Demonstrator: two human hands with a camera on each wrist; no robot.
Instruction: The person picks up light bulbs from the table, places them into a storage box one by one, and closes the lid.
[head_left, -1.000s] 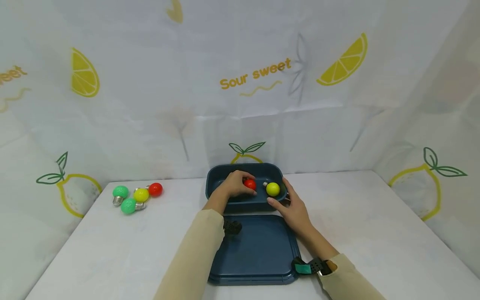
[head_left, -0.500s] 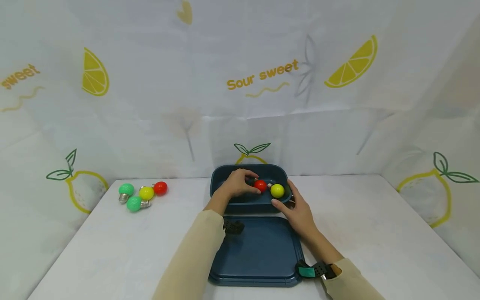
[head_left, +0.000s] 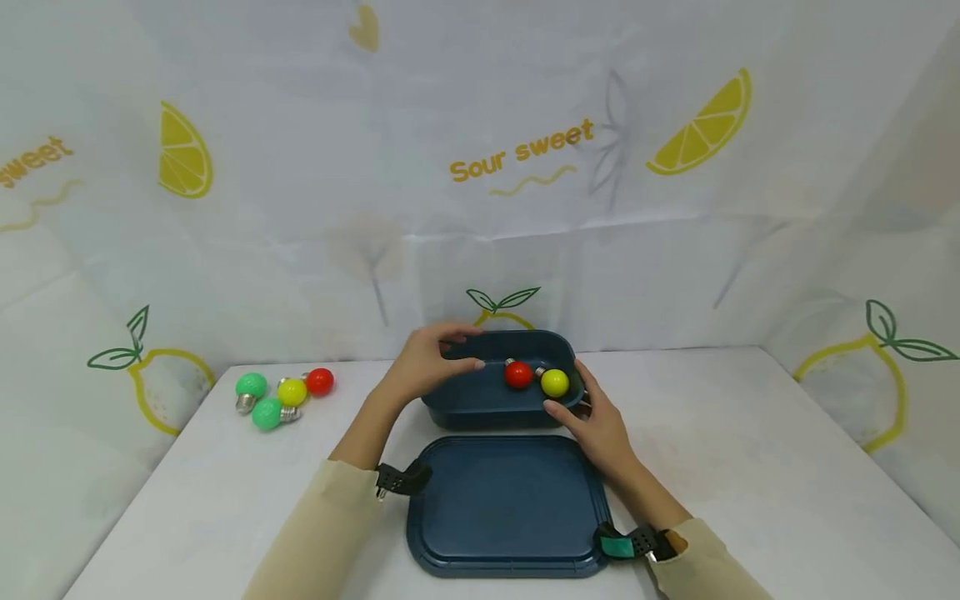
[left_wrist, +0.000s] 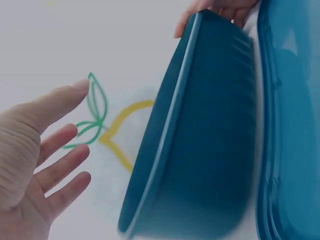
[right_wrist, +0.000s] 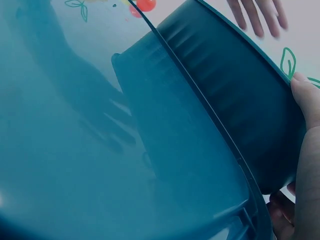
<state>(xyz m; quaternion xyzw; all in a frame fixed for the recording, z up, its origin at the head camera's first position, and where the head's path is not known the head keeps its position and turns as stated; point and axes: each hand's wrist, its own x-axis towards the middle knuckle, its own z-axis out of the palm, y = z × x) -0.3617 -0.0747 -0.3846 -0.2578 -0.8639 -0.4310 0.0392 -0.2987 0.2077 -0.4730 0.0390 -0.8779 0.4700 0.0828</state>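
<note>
A dark blue plastic container (head_left: 480, 419) stands at the back of the table. Inside, toward its right end, lie a red light bulb (head_left: 518, 376) and a yellow light bulb (head_left: 555, 383). My right hand (head_left: 597, 432) grips the right end, thumb at the rim in the right wrist view and fingers round the outer wall. Over the left end of the container is my left hand (head_left: 426, 364), holding nothing. The left wrist view shows this left hand (left_wrist: 45, 150) with fingers spread, apart from the container's wall (left_wrist: 200, 130).
In front of the container lies a flat dark blue lid (head_left: 510, 504). Off to the left sit two green bulbs (head_left: 267, 414), another yellow bulb (head_left: 292, 392) and another red bulb (head_left: 320, 382). A printed white cloth (head_left: 300, 208) hangs behind the table.
My left hand has let go of the red bulb, which now lies beside the yellow one, and has drawn back to the left. My right hand stays on the container.
</note>
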